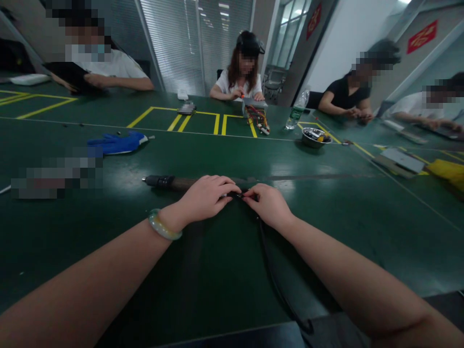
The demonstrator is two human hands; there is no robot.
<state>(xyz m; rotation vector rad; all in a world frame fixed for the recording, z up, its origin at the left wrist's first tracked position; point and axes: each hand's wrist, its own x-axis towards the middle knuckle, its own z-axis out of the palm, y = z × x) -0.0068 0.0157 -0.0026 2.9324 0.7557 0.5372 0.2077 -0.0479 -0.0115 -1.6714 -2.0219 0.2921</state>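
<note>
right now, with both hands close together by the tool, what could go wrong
The right hand pinches a small dark piece, mostly hidden, which might slip. The black cable runs beside the right forearm, so the arm could snag it. The rounded tool lies on the table; a nudge from the left hand might roll it.

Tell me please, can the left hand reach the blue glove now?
Probably yes: nothing tall stands between the left hand and the blue glove, which lies on the table beyond the tool.
</note>
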